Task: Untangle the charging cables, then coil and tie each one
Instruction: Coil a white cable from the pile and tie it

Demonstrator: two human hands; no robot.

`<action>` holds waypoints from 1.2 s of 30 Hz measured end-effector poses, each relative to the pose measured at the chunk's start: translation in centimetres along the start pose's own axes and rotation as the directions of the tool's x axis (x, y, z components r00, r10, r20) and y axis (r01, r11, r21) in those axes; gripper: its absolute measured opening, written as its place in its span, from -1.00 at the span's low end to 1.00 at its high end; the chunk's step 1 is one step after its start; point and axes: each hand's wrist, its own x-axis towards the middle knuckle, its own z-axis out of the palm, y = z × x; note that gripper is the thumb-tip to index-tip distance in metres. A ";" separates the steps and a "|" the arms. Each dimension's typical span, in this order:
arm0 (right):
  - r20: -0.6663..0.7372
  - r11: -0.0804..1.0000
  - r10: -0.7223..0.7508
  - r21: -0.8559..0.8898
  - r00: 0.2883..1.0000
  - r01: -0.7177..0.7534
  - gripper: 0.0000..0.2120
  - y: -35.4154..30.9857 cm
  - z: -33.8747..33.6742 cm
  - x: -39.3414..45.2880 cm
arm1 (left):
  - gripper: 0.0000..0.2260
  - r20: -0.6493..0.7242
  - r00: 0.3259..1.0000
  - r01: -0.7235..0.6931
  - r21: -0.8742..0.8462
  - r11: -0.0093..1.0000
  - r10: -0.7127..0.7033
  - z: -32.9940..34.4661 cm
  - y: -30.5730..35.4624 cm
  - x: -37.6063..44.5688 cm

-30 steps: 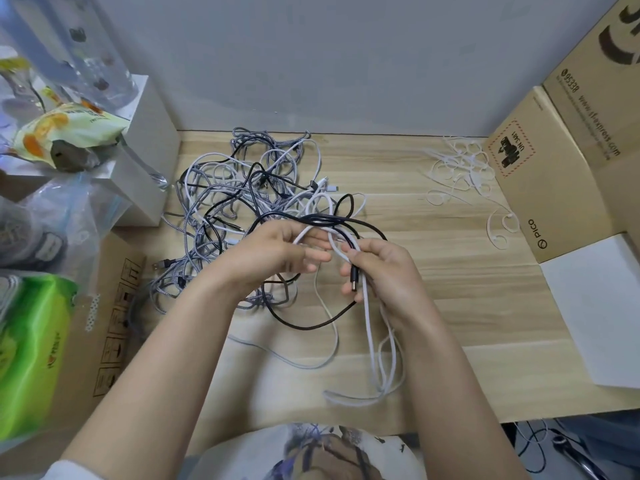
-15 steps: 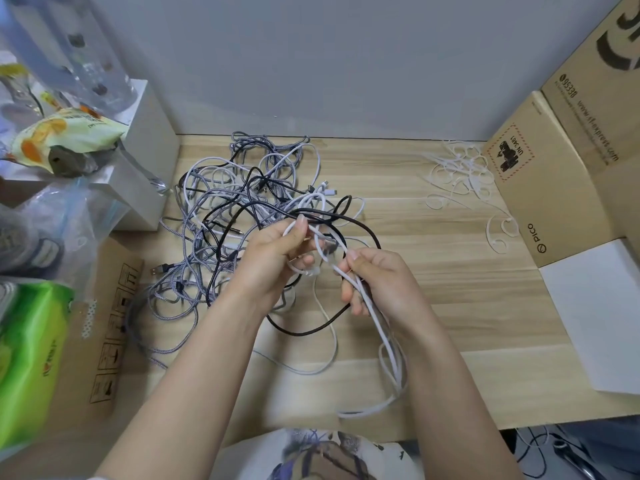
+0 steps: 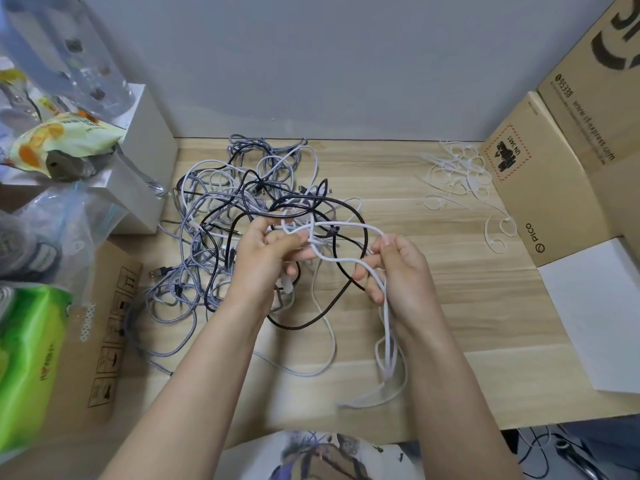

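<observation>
White cable (image 3: 341,261) runs between both hands in the head view, raised a little above the wooden desk (image 3: 450,299). The left hand (image 3: 266,258) has its fingers curled round loops of that white cable, with a black cable (image 3: 349,216) arching over and behind it. The right hand (image 3: 398,271) pinches the white cable between thumb and fingers, and from there the cable hangs down in long doubled loops that lie near the front edge of the desk. Behind and to the left of the hands sits the tangle of cables (image 3: 221,216), grey braided, white and black strands all crossing one another on the desk, reaching back towards the wall. A scatter of white ties (image 3: 457,174) lies at the far right of the desk, well apart from the tangle, just beside a cardboard box (image 3: 540,188). A green packet (image 3: 27,362) sits at the left edge, with a white box (image 3: 145,161) behind it
</observation>
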 end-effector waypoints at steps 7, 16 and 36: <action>-0.373 0.991 -0.097 0.050 0.923 0.124 -0.77 -0.8 -1.4 0.4 | -0.90 0.016 0.998 0.068 -0.011 0.998 -0.068 -0.3 -0.2 0.3; -0.507 0.811 -0.046 0.484 0.860 0.329 -0.78 -2.0 -2.2 0.5 | -0.68 0.173 0.984 -0.014 0.284 0.959 -0.037 -1.1 0.3 0.3; 0.307 0.746 -0.069 -0.616 0.949 0.254 -0.72 1.1 1.9 -1.0 | -0.89 0.241 0.957 0.095 0.268 0.959 -0.162 -0.3 3.0 -0.4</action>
